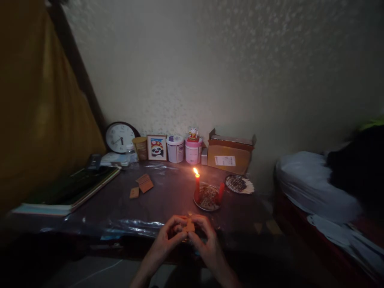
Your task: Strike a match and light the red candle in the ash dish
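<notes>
In dim light my left hand (168, 236) and my right hand (204, 236) meet at the near edge of the dark table (168, 200). Together they pinch a small tan matchbox-like box (189, 226) between the fingertips. Just beyond them a lit red candle (197, 182) stands on a round plate (207, 198) filled with small bits, with a second, unlit red candle (221, 192) at the plate's right rim.
More small tan boxes (144, 183) lie mid-table; another plate with sticks (238, 184) sits to the right. A clock (120, 137), framed picture (157, 147), tubs (175, 149) and a cardboard box (229, 157) line the wall. Books (69, 192) lie left; a bed (315, 188) stands right.
</notes>
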`<state>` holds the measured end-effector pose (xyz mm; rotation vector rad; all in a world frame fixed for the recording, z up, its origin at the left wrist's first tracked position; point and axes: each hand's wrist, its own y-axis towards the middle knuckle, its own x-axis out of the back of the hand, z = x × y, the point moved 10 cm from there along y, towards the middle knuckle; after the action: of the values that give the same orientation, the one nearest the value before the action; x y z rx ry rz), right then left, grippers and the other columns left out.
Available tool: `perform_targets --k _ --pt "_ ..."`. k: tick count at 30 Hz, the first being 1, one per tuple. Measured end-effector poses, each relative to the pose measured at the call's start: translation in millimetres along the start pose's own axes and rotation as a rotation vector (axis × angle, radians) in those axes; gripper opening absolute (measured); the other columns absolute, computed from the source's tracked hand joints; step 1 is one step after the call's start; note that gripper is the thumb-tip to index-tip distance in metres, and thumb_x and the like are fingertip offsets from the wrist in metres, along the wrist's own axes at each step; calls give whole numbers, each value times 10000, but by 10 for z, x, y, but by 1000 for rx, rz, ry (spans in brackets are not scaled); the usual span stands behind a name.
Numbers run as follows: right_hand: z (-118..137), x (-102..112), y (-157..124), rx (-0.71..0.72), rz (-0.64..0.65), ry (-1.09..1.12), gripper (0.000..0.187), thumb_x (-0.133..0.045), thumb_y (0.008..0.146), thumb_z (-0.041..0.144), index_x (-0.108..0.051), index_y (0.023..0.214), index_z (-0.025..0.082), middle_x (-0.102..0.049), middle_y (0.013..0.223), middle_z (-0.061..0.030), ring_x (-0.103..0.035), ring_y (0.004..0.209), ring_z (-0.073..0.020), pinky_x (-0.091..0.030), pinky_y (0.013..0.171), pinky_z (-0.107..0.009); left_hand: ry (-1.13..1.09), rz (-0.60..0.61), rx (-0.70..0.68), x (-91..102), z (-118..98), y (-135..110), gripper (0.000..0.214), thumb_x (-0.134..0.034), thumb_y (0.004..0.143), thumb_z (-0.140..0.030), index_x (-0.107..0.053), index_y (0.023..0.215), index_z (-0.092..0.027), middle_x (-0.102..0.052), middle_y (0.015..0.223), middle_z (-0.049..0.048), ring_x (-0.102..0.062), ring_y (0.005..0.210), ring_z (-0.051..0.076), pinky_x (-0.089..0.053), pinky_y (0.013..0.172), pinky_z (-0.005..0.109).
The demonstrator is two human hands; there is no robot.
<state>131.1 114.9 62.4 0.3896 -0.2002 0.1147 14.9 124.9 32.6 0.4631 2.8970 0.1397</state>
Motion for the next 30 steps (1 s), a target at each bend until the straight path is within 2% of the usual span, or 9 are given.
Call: perform_targets --k 9,21,30 --pt "-130 -48 24 -11 44 -3 251 -549 809 346 -553 1019 210 -601 1049 -62 -575 998 -207 -465 875 -312 -112 6 -29 -31 -15 14 237 -687 724 -289 -572 892 -166 -510 664 -31 -462 614 105 -365 607 222" --pt "-95 0 44 30 -18 -31 233 -568 796 360 -603 971 209 -627 998 -61 -587 971 -224 -486 849 -324 -108 -24 -16 -20 -65 -7 287 -708 692 -347 -582 876 -167 -476 643 -35 -431 587 107 -346 578 221" --pt "-182 -32 60 6 17 -22 249 -564 792 374 -591 975 206 -630 1023 -71 -595 983 -232 -483 866 -340 -118 -20 -12 -6 -7 9 296 -706 697 -326 -569 904 -165 -459 631 -42 -419 585 105 -331 571 220"
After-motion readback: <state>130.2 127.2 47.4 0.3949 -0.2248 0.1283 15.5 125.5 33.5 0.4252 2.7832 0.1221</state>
